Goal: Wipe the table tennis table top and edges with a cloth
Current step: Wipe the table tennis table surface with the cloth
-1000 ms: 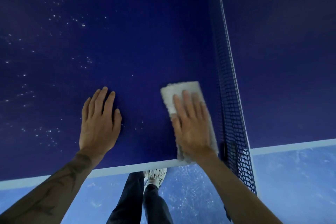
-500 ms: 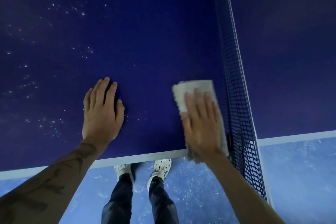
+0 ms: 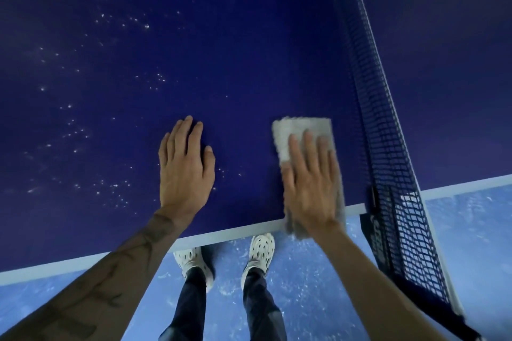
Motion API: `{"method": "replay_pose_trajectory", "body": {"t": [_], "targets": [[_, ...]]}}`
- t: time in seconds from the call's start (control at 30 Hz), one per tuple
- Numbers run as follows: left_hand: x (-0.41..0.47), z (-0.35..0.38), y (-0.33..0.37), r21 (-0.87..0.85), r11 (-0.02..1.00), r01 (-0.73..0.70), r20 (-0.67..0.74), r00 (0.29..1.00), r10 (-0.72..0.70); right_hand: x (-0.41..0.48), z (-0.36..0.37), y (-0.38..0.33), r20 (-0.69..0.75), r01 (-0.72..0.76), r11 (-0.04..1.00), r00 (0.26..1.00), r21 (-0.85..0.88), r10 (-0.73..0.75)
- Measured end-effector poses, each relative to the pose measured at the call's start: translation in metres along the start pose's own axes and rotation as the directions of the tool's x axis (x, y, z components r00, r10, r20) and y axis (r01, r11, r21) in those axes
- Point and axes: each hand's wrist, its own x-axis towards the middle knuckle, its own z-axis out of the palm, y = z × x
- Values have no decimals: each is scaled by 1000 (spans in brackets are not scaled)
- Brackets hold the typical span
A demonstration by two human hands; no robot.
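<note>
Cloth (image 3: 303, 134), lower right of frame beside the net (image 3: 388, 169), lies under my flat right hand (image 3: 310, 191); my left hand (image 3: 185, 171) rests flat, empty, on the table (image 3: 221, 36). I advise even pressure toward specks at left.

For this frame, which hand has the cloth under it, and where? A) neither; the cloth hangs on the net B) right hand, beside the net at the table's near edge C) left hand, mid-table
B: the right hand presses flat on the pale cloth beside the net, at the white edge; the left hand rests on bare table top.
</note>
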Motion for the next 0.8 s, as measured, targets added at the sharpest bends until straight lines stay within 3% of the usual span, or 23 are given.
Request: {"method": "replay_pose_trajectory", "body": {"t": [0.07,0.13,0.2,0.27,0.33,0.37,0.47,0.53,0.6,0.67,0.8], "targets": [[-2,-6,-12,-27,999,-30,0,1000,30,21,-6,-12,-41,-163,984,985,74,167],[-4,-16,-32,3,999,-48,3,999,48,33,-5,-49,-92,-202,973,973,114,213],[-2,-27,-55,40,998,-38,12,999,37,29,3,-98,-93,-96,988,990,119,108],[4,-37,-79,84,996,-29,19,999,28,4,15,-139,-80,128,987,990,98,-120],[13,-45,-101,122,992,-40,33,999,36,-19,22,-144,-56,282,956,959,86,-278],[17,-49,-111,131,990,-52,46,998,47,-24,22,-135,-42,292,953,956,75,-290],[27,-56,-129,142,983,-117,69,992,108,-7,13,-102,-38,114,993,993,24,-113],[28,-57,-132,140,981,-138,65,989,130,21,5,-105,-67,-93,991,993,100,100],[28,-57,-131,139,981,-132,53,991,126,43,4,-135,-96,-197,965,972,174,216],[28,-56,-133,137,982,-133,54,991,127,43,9,-176,-96,-104,978,988,178,123],[29,-58,-137,130,981,-144,63,989,137,-6,24,-194,-61,276,957,961,91,-271]]}}
